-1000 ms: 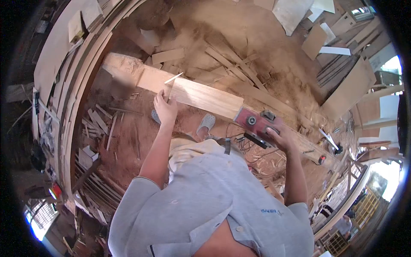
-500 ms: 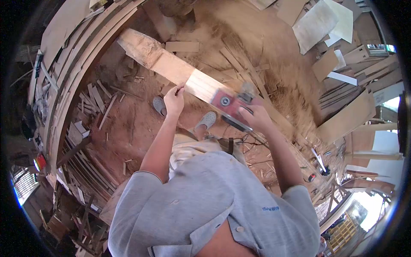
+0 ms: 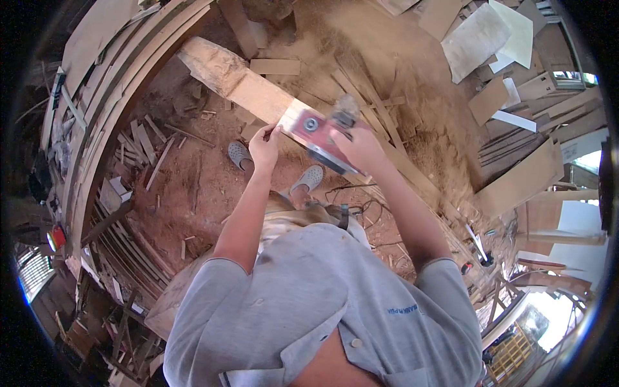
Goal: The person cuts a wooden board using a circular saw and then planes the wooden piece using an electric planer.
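My right hand [image 3: 356,149] is wrapped round the handle of a red electric planer [image 3: 311,126], slightly blurred, with a round knob on top. The planer lies over the near end of a pale wooden board [image 3: 293,114], hiding much of it. My left hand [image 3: 264,149] is at the board's near edge, just left of the planer, with thumb and fingers pinched on it. Beyond the board's end, a thick rough-hewn timber [image 3: 235,84] runs toward the upper left. The board seems to lie in line on this timber.
Sawdust [image 3: 445,129] is heaped and drifting at the right. Long curved planks [image 3: 122,109] are stacked at the left. Offcuts [image 3: 145,145] litter the floor near my clogs [image 3: 312,177]. A power cord [image 3: 371,209] lies below the planer. Panels [image 3: 477,39] lean at the upper right.
My right hand has moved the planer up and left along the board, close to my left hand. My left hand has stayed at nearly the same spot.
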{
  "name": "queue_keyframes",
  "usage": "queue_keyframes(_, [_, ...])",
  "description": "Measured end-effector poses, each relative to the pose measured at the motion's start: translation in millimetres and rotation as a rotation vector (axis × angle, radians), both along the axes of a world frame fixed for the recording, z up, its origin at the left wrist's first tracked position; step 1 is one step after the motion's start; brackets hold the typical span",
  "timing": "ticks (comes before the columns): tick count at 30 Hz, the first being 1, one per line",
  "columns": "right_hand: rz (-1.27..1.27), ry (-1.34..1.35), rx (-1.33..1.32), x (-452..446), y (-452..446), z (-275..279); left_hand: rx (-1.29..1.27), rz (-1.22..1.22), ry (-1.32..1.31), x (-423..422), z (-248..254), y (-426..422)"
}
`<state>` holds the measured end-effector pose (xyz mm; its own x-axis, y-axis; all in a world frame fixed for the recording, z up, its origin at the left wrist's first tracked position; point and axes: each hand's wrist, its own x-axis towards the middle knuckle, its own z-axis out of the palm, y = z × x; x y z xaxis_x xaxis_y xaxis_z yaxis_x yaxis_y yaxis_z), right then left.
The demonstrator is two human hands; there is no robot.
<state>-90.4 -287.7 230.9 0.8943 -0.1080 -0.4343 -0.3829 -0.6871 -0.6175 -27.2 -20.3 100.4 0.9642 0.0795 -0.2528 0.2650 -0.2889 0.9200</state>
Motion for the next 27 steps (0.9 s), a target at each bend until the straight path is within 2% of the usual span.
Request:
queue_keyframes(5, [-0.014,0.158,-0.041,-88,-67,39,0.095,0.007,0.010,4,-5,1])
queue_keyframes(9, [0.031,-0.014,-0.049,-173,-127,34,0.138,-0.013,-0.003,9,-13,3])
queue_keyframes(11, [0.025,-0.035,-0.064,-177,-133,34,0.135,-0.024,-0.017,11,-12,3])
queue_keyframes(13, [-0.051,0.047,-0.067,-169,-121,41,0.118,-0.031,0.000,10,-12,5])
queue_keyframes(16, [-0.029,0.224,-0.082,-121,-90,54,0.103,-0.045,0.038,12,-11,6])
queue_keyframes(24, [-0.029,0.107,0.037,-23,-21,29,0.123,-0.081,0.026,13,-14,11])
queue_keyframes(27, [-0.019,-0.034,-0.034,10,6,1,0.060,-0.063,0.012,10,-23,12])
